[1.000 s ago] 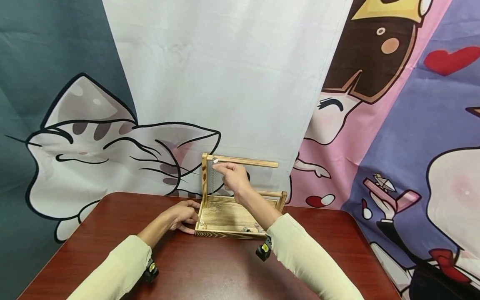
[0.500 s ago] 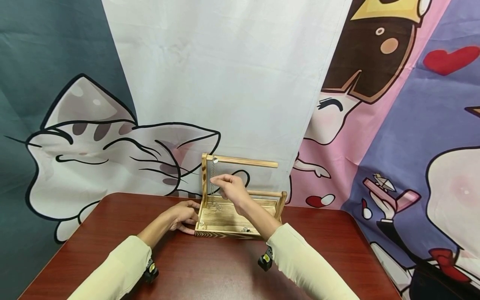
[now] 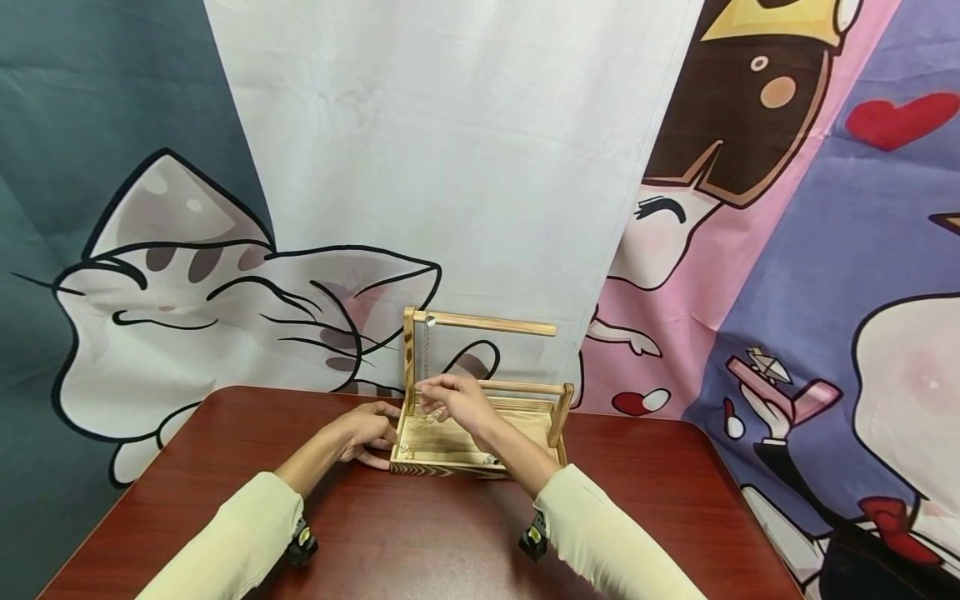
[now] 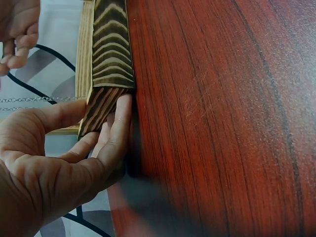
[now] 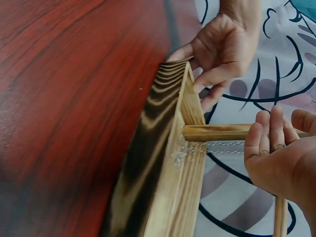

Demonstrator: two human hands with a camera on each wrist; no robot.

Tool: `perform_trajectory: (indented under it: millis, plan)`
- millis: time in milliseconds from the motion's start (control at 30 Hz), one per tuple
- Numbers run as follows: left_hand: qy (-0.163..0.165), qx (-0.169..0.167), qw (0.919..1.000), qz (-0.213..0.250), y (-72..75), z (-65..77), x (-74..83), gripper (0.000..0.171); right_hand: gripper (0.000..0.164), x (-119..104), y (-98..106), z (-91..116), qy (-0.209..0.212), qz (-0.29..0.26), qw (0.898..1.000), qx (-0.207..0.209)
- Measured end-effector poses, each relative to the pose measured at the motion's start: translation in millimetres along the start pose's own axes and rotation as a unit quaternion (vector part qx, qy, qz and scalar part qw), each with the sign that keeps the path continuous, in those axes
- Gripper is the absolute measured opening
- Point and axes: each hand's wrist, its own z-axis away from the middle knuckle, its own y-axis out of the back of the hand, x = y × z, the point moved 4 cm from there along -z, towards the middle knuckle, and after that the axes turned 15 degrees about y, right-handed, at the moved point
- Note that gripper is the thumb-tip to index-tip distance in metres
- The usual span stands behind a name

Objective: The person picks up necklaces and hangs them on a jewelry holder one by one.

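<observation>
A wooden jewelry stand (image 3: 480, 433) has a shallow tray, a tall left post and a top bar (image 3: 495, 323). From the bar's left end hangs a thin silver chain necklace (image 3: 427, 350), its lower part lying in the tray. My left hand (image 3: 363, 433) grips the tray's left end, thumb at one edge and fingers at the opposite one, as the left wrist view shows. Just above the tray, close to the chain, is my right hand (image 3: 459, 402). Its fingers are loosely bent with nothing between them in the right wrist view, where the wooden post (image 5: 217, 132) passes behind them.
Small shiny jewelry pieces (image 3: 406, 452) lie in the tray's front left corner, and a dark piece (image 3: 491, 459) sits near my right forearm. A lower bar (image 3: 525, 387) spans the back right. The reddish-brown table (image 3: 420, 533) meets a cartoon-printed curtain (image 3: 465, 167) behind.
My right hand has left the top of the chain and moved down along it to just above the tray. The chain stays hanging on the bar. My left hand has not moved.
</observation>
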Motion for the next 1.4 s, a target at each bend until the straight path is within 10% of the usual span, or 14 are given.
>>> perform_trajectory:
  millis: [933, 1233, 1400]
  plan:
    - [0.005, -0.005, 0.9999, 0.009, -0.6, 2.2, -2.1, 0.066, 0.043, 64, 8, 16, 0.011, 0.175, 0.981, -0.08]
    - [0.008, -0.008, 0.9999, 0.012, 0.4, 2.5, -0.4, 0.064, 0.047, 71, 10, 15, 0.038, 0.271, 0.954, -0.119]
    - [0.006, -0.008, 0.9999, 0.012, 1.4, 1.4, -0.9, 0.064, 0.048, 121, 15, -3, 0.085, 0.331, 0.928, -0.15]
